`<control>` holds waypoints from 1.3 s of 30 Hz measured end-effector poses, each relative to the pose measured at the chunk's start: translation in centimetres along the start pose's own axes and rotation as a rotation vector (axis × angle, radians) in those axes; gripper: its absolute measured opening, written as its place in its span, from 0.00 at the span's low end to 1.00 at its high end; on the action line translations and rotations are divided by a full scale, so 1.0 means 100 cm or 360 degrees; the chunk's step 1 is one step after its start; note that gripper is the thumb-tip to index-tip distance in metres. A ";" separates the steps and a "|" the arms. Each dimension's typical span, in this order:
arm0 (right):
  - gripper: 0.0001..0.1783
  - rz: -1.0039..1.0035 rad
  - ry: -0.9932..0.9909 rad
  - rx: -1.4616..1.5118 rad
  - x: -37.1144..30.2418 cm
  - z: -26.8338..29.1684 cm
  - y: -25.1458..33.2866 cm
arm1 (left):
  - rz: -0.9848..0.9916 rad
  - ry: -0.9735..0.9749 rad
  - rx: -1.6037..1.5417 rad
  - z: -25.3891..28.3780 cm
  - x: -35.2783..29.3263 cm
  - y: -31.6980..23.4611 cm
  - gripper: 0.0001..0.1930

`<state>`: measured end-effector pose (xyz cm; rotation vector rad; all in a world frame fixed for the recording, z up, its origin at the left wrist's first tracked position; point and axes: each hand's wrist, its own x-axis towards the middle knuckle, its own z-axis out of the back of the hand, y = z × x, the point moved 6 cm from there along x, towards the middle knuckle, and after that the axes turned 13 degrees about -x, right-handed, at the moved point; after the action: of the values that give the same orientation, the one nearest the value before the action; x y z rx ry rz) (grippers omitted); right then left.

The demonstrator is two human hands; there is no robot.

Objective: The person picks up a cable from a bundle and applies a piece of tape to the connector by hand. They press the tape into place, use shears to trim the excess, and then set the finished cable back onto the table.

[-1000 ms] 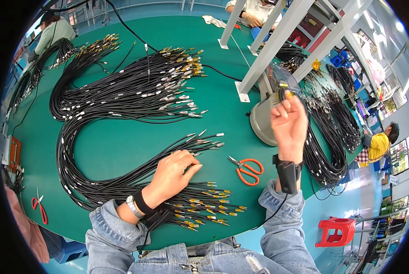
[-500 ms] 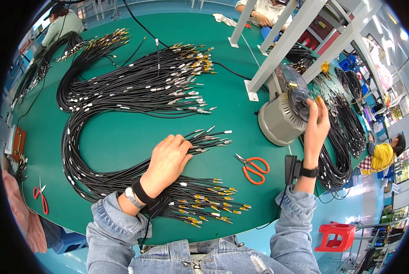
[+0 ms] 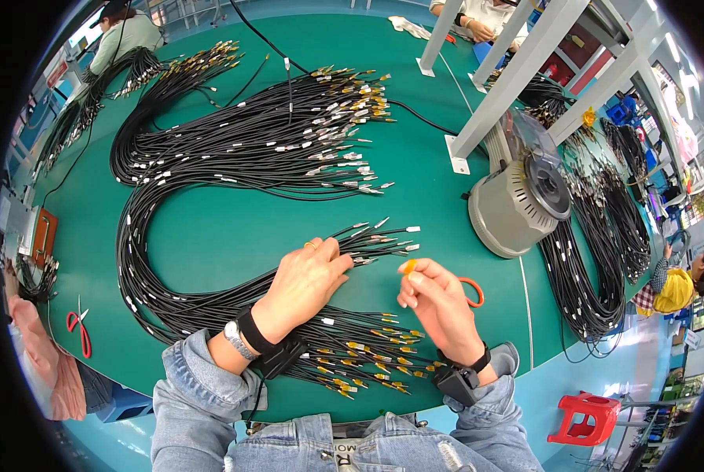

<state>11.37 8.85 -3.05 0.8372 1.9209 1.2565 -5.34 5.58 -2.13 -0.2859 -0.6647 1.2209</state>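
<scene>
Bench [image 3: 446, 204] opening out bare ahead of R hand [image 3: 446, 311], edge curving behind; it's pinching yellow bit [image 3: 410, 267]. L hand [image 3: 305, 279] lying palm-down w/ cables [image 3: 151, 291] under, can't tell grip.

Partial dark lettering [image 3: 346, 450] stands on pale cloth [image 3: 342, 445] at the denim jacket [image 3: 289, 444].

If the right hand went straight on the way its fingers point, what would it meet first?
Probably the white-tagged ends of the thin black cables, just ahead of the right hand; its height above the green tabletop is unclear, so it might pass over them.
</scene>
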 end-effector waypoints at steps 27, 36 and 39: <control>0.08 -0.0251 0.0135 -0.0516 -0.009 -0.020 -0.023 | 0.0191 -0.0117 -0.0921 0.001 -0.004 -0.015 0.04; 0.09 -0.0340 0.0100 -0.0464 -0.007 -0.016 -0.027 | 0.0134 -0.0090 -0.0903 -0.002 -0.005 -0.019 0.04; 0.09 -0.0345 0.0106 -0.0441 -0.006 -0.016 -0.027 | 0.0082 -0.0109 -0.0853 -0.001 -0.006 -0.020 0.04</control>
<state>10.04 6.70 -5.01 0.4390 1.7797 1.3885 -3.80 4.34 -1.33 -0.7121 -1.0469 1.0879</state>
